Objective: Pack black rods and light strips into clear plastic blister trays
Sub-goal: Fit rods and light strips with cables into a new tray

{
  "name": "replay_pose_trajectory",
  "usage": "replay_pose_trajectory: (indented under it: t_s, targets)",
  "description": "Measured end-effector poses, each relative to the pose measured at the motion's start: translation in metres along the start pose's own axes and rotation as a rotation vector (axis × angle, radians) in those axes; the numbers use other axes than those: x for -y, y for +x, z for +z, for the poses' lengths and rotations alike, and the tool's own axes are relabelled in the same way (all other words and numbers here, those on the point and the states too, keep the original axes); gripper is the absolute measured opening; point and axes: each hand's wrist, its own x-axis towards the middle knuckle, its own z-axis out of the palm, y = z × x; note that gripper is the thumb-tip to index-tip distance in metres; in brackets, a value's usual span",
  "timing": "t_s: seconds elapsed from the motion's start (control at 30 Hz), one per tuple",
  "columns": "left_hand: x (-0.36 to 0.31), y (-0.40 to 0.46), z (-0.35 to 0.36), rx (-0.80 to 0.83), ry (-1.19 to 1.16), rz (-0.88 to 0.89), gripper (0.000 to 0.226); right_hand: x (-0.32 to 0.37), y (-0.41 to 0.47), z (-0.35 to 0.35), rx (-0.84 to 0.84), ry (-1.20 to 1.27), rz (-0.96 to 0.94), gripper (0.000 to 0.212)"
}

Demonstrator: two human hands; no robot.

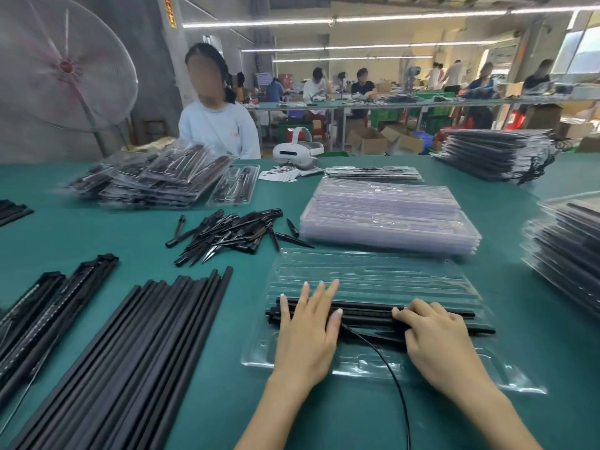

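We are seating black parts into the open blister tray (373,274), which lies on the green worktop (227,401) straight ahead of us, and the likeliest slip from here is a piece riding up out of its channel: the rods and light strip (367,316) lie bunched across the near half of the tray, and pressing at two spots could rock one end up or push a rod into the wrong slot. The thin cable (393,378) trails out toward six o'clock over the tray's near rim, so it may snag or get pinched under the tray's edge if we do not tuck it in. The tray is light and could skid on the worktop under uneven pressure. Our left hand (308,329) is spread flat, fingers straight, pressing on the left end of the bundle and gripping nothing. Our right hand (435,336) is curled, fingertips bent down onto the rods at about three o'clock of the left; whether it pinches one or only presses, we cannot tell. Loose rods (136,352) wait at nine o'clock, empty trays (386,219) at twelve.
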Motion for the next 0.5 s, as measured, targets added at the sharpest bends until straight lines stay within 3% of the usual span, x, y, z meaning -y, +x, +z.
replay_pose_trajectory:
  t_s: [0.1, 0.2, 0.23, 0.33, 0.5]
  targets:
    - [0.003, 0.005, 0.006, 0.140, 0.171, -0.017, 0.048, 0.003, -0.004, -0.002, -0.021, 0.011, 0.031, 0.037]
    - [0.003, 0.008, 0.004, 0.173, 0.182, -0.035, 0.049, 0.007, -0.008, -0.011, -0.220, 0.246, -0.018, 0.012]
    - [0.002, 0.009, 0.003, 0.180, 0.192, -0.038, 0.050, 0.009, -0.009, -0.014, -0.263, 0.308, -0.015, 0.020]
    - [0.001, 0.010, 0.001, 0.193, 0.192, -0.050, 0.062, 0.022, -0.021, -0.022, -0.021, 0.151, 0.094, 0.058]
    - [0.002, 0.010, 0.000, 0.192, 0.186, -0.049, 0.048, 0.034, -0.035, -0.025, 0.082, 0.124, 0.070, 0.036]
